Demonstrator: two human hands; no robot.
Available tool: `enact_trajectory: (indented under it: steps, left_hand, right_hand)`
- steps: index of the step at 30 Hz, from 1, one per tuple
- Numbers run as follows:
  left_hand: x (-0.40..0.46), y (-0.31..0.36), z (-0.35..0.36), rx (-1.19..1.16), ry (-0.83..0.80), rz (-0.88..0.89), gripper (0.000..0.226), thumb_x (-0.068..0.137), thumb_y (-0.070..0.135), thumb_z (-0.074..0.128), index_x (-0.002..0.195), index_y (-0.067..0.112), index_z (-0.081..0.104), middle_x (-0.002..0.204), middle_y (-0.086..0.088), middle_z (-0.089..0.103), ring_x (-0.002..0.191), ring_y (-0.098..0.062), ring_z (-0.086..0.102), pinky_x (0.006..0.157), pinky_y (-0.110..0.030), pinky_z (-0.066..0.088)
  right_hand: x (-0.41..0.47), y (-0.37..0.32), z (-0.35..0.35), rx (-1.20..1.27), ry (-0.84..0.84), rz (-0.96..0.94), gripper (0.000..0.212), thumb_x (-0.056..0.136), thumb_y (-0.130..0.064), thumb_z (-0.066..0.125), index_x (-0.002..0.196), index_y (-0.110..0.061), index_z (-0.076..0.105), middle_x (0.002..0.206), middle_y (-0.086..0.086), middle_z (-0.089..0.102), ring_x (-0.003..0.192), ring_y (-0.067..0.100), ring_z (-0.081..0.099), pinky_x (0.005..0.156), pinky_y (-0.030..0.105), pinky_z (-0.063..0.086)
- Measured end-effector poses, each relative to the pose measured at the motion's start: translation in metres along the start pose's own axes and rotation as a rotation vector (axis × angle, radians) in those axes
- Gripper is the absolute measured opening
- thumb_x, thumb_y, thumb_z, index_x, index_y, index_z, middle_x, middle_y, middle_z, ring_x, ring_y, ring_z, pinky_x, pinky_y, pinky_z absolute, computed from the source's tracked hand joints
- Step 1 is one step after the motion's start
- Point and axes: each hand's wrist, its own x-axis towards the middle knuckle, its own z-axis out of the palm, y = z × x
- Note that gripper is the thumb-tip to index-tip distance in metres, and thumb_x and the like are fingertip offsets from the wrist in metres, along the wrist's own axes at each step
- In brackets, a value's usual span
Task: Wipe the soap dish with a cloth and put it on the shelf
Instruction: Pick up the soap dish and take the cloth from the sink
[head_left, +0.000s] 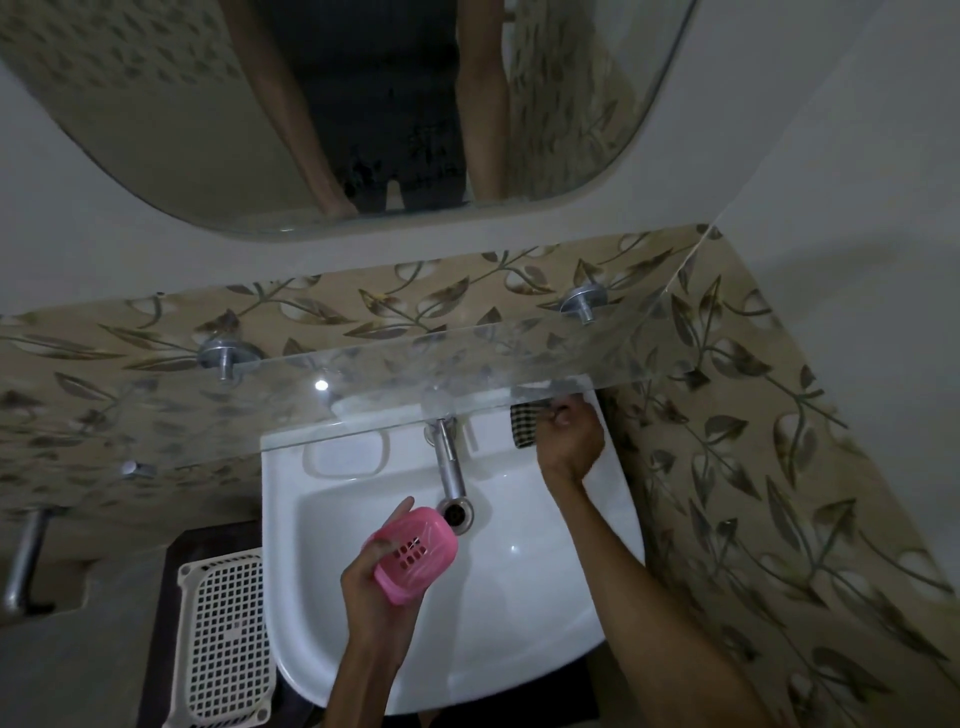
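White sink (545, 613) under a glass shelf (467, 364) — left hand (376, 582) grips the pink soap dish (415, 553); right hand (569, 441) pinches the checked cloth (523, 427) at the sink's back corner.

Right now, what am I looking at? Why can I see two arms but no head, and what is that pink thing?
The camera sits on a person's head and looks down, so you see only their arms. They stand at a white sink in a bathroom. The left hand holds a pink soap dish over the basin. The right hand reaches to the back corner of the sink and touches a checked cloth there. Just above is a clear glass shelf, fixed to the leafy tiled wall. Higher up, a mirror shows the person's body and arms.
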Motion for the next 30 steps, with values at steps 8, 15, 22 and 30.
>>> enact_trajectory:
  steps: [8,15,22,30]
  left_hand:
    - [0.003,0.001,-0.008,0.031,0.024,-0.004,0.054,0.076,0.015,0.061,0.127,0.003,0.072,0.134,-0.018,0.069,0.114,-0.033,0.065,0.103,-0.052,0.043]
    - [0.001,0.005,-0.014,0.004,0.051,-0.022,0.047,0.084,0.011,0.055,0.126,0.003,0.072,0.131,-0.019,0.069,0.114,-0.034,0.063,0.107,-0.054,0.041]
    - [-0.006,0.005,-0.014,-0.006,0.080,-0.023,0.050,0.079,0.011,0.058,0.126,0.001,0.071,0.135,-0.020,0.068,0.119,-0.037,0.060,0.111,-0.056,0.038]
    - [-0.014,0.009,-0.014,0.002,0.075,-0.020,0.052,0.076,0.013,0.060,0.125,0.002,0.072,0.129,-0.020,0.070,0.114,-0.036,0.062,0.109,-0.057,0.037]
  right_hand:
    - [-0.051,0.001,0.026,0.088,-0.515,-0.483,0.033,0.077,0.010,0.070,0.108,0.000,0.077,0.113,0.015,0.074,0.104,0.032,0.070,0.089,0.044,0.057]
    - [-0.049,0.007,0.023,0.199,-0.393,-0.209,0.051,0.079,0.017,0.062,0.127,0.003,0.067,0.123,0.019,0.066,0.112,0.034,0.066,0.091,0.046,0.059]
    - [-0.031,0.006,0.018,-0.220,-0.601,-0.534,0.043,0.081,-0.002,0.071,0.124,-0.005,0.073,0.135,0.014,0.064,0.125,0.031,0.058,0.106,0.038,0.048]
    - [-0.020,0.002,0.019,0.239,-0.425,-0.091,0.007,0.090,0.005,0.065,0.088,0.006,0.071,0.098,0.018,0.071,0.094,0.030,0.066,0.084,0.034,0.051]
